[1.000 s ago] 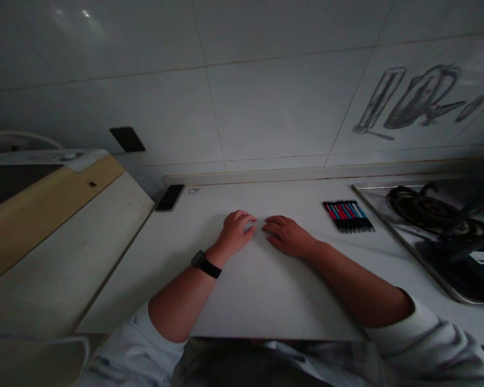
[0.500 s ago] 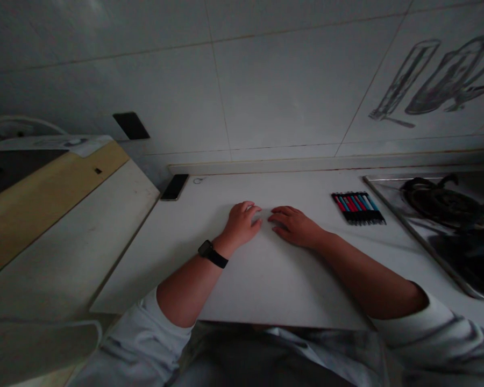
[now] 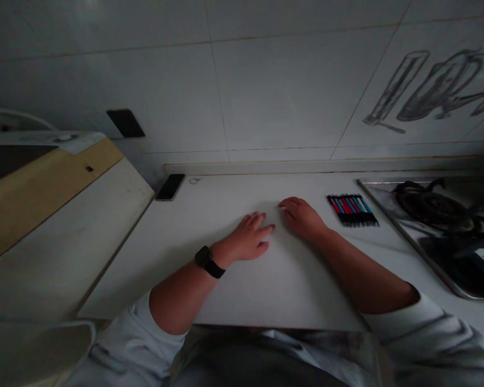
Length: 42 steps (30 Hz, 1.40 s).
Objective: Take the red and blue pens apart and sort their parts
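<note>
My left hand (image 3: 250, 236) is over the middle of the white countertop (image 3: 226, 295), palm down with its fingers spread and nothing in it. A black watch (image 3: 210, 261) is on that wrist. Just to the right and a little farther back, my right hand (image 3: 302, 217) has its fingers slightly curved and apart, and no object shows in it. The two hands do not touch. Beyond my right hand lies a row of several pens (image 3: 353, 210) in red, blue and black, side by side.
A dark phone (image 3: 170, 187) and a small ring (image 3: 194, 181) lie near the wall at the back left. At the right is a gas stove (image 3: 439, 207) with a metal rim. A cabinet-like box (image 3: 64, 226) stands along the left side.
My left hand has come nearer to me and slightly right, its fingers spreading wider. My right hand has shifted a little right and away from me. The view has turned slightly.
</note>
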Motion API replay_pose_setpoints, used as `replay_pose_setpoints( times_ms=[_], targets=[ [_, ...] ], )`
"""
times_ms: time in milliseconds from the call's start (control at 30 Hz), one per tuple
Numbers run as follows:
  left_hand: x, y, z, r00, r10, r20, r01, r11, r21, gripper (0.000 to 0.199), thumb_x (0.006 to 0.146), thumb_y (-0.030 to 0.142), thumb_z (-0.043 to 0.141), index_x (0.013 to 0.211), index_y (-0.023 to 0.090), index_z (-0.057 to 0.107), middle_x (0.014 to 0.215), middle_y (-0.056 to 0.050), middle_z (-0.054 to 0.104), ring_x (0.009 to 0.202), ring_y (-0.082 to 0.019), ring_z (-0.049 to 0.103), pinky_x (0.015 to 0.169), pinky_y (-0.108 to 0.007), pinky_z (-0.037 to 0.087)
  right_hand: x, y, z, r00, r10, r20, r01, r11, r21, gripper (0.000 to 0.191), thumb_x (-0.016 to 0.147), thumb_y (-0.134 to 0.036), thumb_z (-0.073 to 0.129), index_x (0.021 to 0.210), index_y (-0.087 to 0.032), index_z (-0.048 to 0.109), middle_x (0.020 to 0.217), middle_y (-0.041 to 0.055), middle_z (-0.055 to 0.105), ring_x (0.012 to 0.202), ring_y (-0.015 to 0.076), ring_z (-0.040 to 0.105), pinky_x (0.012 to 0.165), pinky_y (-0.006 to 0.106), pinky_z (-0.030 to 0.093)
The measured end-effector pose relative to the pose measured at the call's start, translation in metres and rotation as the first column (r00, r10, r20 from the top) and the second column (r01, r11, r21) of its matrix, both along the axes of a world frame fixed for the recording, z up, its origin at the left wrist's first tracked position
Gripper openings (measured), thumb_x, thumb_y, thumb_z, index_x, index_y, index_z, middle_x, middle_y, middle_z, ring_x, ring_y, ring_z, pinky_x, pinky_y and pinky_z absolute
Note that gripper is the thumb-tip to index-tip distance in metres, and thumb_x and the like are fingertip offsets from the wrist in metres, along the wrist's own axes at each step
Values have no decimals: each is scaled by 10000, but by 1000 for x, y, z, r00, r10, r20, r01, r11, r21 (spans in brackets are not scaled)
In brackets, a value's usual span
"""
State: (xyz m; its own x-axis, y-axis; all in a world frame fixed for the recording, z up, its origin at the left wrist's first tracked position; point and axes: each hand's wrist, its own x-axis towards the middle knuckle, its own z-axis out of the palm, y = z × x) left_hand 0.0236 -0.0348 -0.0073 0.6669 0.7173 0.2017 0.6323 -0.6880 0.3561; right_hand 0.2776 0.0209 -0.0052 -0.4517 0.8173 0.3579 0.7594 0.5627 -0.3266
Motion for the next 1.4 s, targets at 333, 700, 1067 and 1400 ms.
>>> replay_pose_setpoints(
  times_ms=[333, 700, 1067, 1400],
  targets=[
    [31, -52, 38, 853, -503, 137, 521, 835, -177, 368, 868, 396, 817, 1230, 410, 753, 1475, -2, 631, 1470, -321, 486, 1257, -543, 343, -10, -4, -1, 999, -3, 36, 2, 1000, 4, 272, 975, -204, 552, 1189, -173, 716, 1201, 137, 720, 1152, 282, 639, 1072, 436, 485],
    [18, -28, 20, 951, -299, 80, 306, 949, -83, 635, 782, 490, 870, 1370, 345, 679, 1541, -102, 558, 1458, -355, 475, 1277, -579, 258, -14, -10, -3, 990, 1, 138, 9, 997, -73, 342, 997, -338, 621, 1297, -186, 684, 1345, 151, 642, 1267, 269, 570, 1120, 436, 427],
    [18, -26, 40, 843, -316, 436, 362, 932, -24, 181, 963, 204, 615, 1090, 217, 744, 1093, -75, 752, 1036, -208, 700, 968, -376, 545, -10, -13, 17, 995, 33, -93, -26, 997, 69, 294, 981, -211, 598, 1262, -206, 688, 1255, 125, 697, 1166, 255, 626, 1052, 413, 478],
    [10, -9, 29, 885, -197, 422, 215, 977, 3, 205, 990, 193, 580, 1136, 218, 722, 1097, -70, 702, 922, -155, 657, 818, -305, 553, 96, 14, 68, 803, -460, -380, 557, 806, 200, 325, 967, -222, 493, 1230, -168, 676, 1111, 125, 717, 1002, 238, 668, 956, 375, 510]
  ],
)
